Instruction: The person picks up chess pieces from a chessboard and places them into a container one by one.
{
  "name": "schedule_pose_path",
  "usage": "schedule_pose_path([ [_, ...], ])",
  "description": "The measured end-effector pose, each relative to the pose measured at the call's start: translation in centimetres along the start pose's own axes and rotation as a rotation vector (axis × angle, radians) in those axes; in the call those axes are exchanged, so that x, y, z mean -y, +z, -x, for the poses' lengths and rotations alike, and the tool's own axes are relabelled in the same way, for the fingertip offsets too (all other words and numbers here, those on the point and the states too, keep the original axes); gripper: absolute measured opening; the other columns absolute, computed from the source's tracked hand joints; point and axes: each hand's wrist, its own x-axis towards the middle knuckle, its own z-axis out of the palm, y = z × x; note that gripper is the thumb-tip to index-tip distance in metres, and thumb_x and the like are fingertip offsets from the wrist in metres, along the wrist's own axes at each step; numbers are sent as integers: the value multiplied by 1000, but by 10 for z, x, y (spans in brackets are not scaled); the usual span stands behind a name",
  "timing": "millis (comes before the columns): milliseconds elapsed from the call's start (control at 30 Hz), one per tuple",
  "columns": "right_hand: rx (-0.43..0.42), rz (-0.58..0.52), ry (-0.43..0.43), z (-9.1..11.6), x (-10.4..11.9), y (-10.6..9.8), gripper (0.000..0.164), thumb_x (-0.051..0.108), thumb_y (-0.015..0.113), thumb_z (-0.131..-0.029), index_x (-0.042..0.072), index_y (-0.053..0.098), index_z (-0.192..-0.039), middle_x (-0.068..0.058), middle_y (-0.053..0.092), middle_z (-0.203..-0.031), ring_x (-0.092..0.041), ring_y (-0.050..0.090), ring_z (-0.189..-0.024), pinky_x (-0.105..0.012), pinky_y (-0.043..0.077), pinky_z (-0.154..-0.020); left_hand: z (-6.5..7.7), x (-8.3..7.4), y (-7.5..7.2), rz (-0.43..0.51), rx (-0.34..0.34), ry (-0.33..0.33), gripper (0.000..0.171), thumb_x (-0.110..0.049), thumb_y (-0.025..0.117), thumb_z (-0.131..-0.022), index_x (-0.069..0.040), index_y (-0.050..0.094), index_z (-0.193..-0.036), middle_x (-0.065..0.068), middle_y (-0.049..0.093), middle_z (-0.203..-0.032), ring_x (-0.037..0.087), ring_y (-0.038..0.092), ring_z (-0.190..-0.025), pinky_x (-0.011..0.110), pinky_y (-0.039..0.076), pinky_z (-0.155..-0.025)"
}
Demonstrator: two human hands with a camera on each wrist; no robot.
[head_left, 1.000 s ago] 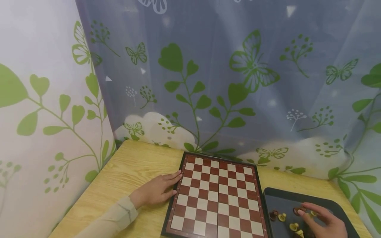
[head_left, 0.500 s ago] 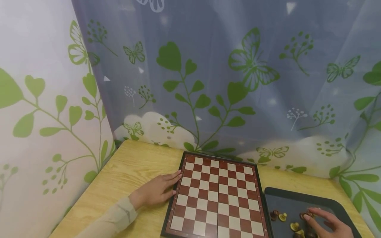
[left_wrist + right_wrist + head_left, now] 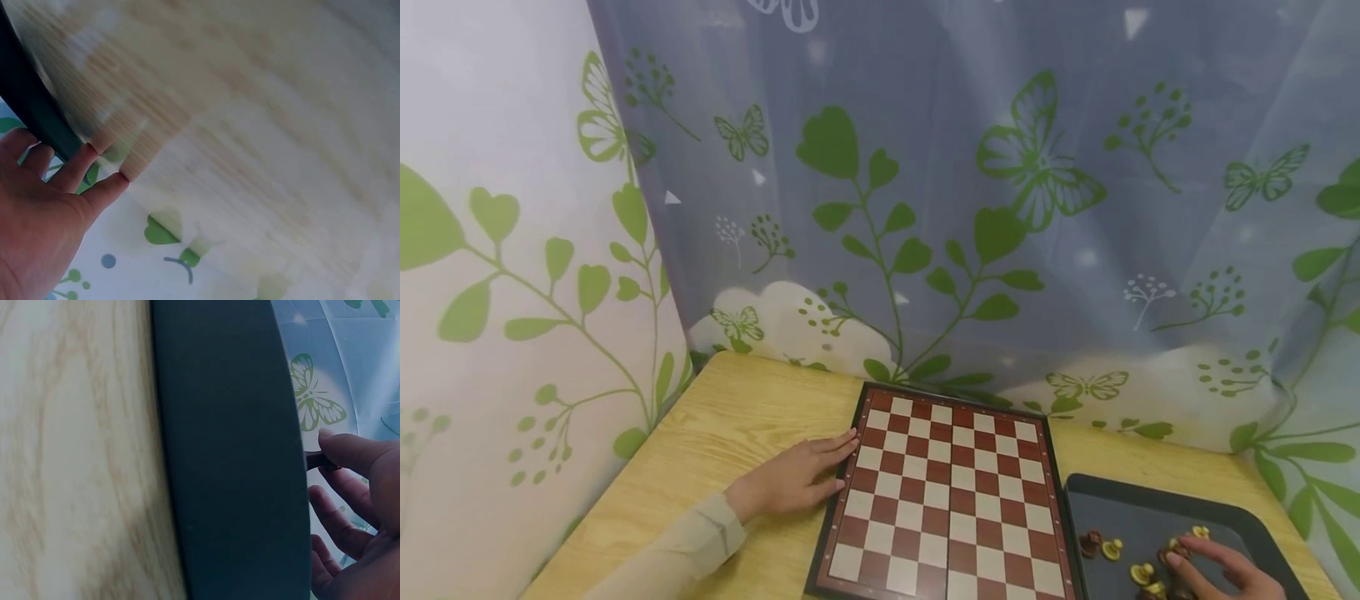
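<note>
A chessboard [image 3: 951, 492] with brown and cream squares lies flat on the wooden table. Along its left edge rests my left hand [image 3: 793, 477], fingers stretched out with the tips at the frame; the left wrist view shows the same hand [image 3: 44, 225] from its palm side. Over the dark tray, my right hand [image 3: 1228, 571] pinches a brown chess piece [image 3: 1167, 552] between thumb and forefinger. In the right wrist view a dark bit of this piece [image 3: 317, 460] shows between the fingertips, partly covered by the tray's side [image 3: 234, 456]. Its exact kind is hidden.
The tray [image 3: 1127, 498] stands against the board's right side. In it lie a brown piece [image 3: 1090, 543], a yellow pawn [image 3: 1112, 548], another yellow pawn [image 3: 1142, 573] and several more pieces. Behind the table [image 3: 760, 392] hangs a patterned curtain [image 3: 925, 208].
My right hand has shifted slightly right and nearer in the tray with the brown piece. A yellow pawn behind its fingers now shows more. The left hand stays at the board's edge.
</note>
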Motion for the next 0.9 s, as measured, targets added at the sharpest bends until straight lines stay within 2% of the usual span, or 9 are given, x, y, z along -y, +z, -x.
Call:
schedule_pose_path([
  [133, 17, -1, -2, -3, -5, 1, 54, 35, 81, -86, -3, 71, -123, -5, 77, -92, -52, 56, -118, -78, 41, -90, -1, 0, 0, 10, 14, -12, 62, -42, 41, -109, -5, 33, -158, 10, 24, -168, 35, 32, -151, 55, 29, -122],
  [233, 5, -1, -11, -4, -9, 2, 50, 34, 84, -84, 1, 74, -120, 8, 74, -86, -21, 67, -96, -70, 46, -88, -1, 0, 0, 20, 20, -16, 63, -42, 41, -109, -5, 33, -158, 10, 23, -168, 36, 31, -151, 55, 28, -122],
  [300, -9, -3, -25, -4, -11, 3, 47, 34, 85, -83, 3, 76, -117, 16, 70, -83, 5, 57, -83, -64, 49, -85, -1, 0, 0, 22, 22, -19, 63, -43, 41, -109, -5, 33, -159, 10, 23, -168, 35, 31, -151, 55, 28, -122],
  [367, -33, -5, -32, -4, -14, 3, 42, 31, 85, -82, 4, 77, -114, 25, 64, -79, 19, 43, -74, -52, 54, -80, -1, 0, 0, 23, 23, -20, 63, -43, 41, -109, -6, 33, -159, 9, 23, -168, 35, 31, -151, 56, 28, -122],
  [533, -48, -8, -65, 1, -15, 4, 37, 23, 83, -85, 0, 76, -114, 21, 68, -76, 8, 58, -61, -25, 52, -54, 1, 0, 0, 24, 23, -9, 63, -42, 42, -109, -5, 33, -158, 10, 24, -168, 36, 31, -151, 57, 29, -121],
  [633, -52, -20, -141, 5, -15, 5, 35, 21, 81, -88, -1, 75, -114, 25, 66, -77, 4, 62, -61, -18, 49, -51, 1, -1, -2, 18, 18, -5, 63, -42, 42, -109, -4, 33, -158, 11, 24, -168, 36, 32, -150, 57, 29, -121],
  [767, -28, -78, -224, 10, -19, 5, 27, 20, 78, -91, 5, 76, -114, 29, 67, -77, 4, 65, -62, -16, 50, -51, 1, -1, -4, 23, 13, 6, 63, -42, 41, -109, -3, 33, -158, 12, 24, -167, 36, 32, -151, 55, 30, -121],
  [800, -22, -70, -261, 10, -20, 5, 26, 15, 78, -91, 4, 75, -114, 22, 71, -77, 2, 66, -62, -16, 50, -52, 0, 0, -4, 26, 15, 10, 63, -41, 42, -109, -3, 33, -158, 12, 24, -167, 36, 32, -151, 55, 30, -121],
  [900, 47, -9, -188, 3, -18, 4, 36, 28, 76, -93, 2, 73, -119, -1, 78, -92, -9, 71, -70, -29, 57, -59, -1, 1, -3, 22, 10, 16, 63, -41, 41, -109, -3, 32, -158, 13, 24, -167, 37, 32, -150, 57, 30, -121],
])
